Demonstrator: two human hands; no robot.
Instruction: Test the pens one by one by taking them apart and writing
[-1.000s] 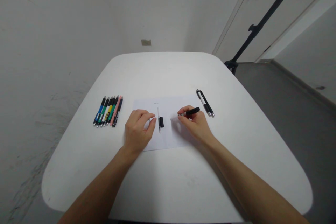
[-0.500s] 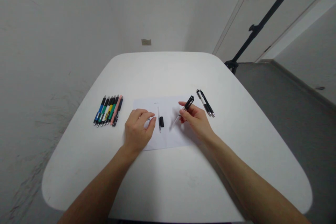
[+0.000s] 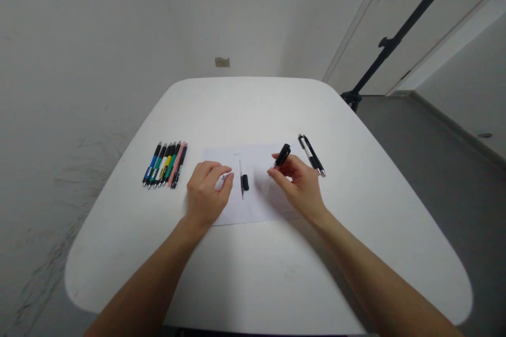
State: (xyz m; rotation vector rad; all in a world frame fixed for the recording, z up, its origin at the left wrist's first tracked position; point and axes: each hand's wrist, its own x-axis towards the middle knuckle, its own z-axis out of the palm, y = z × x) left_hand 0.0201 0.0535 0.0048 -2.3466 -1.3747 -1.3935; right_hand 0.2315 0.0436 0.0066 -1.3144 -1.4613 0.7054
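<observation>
My right hand (image 3: 302, 184) is raised over the right part of a white paper sheet (image 3: 253, 213). Its thumb and fingers pinch a black pen part with a clip (image 3: 282, 155), held at a slant; its lower end is hidden or blurred. My left hand (image 3: 207, 189) rests at the paper's left side, thumb and index tips close together. A tiny greyish piece shows by these fingertips, too small to name. Between the hands lie a pen refill (image 3: 242, 181), with a clear tube and dark lower part, and a short black grip sleeve (image 3: 245, 182) beside it.
Several coloured pens (image 3: 165, 165) lie in a row on the left of the white table (image 3: 245, 110). Two black-and-white pens (image 3: 312, 155) lie on the right, beyond my right hand. A black stand pole (image 3: 389, 48) rises behind the table's right edge.
My right hand has turned the black pen part a little. The thin clear refill that stuck out below it no longer shows clearly. My left hand has barely moved; the view shifted slightly.
</observation>
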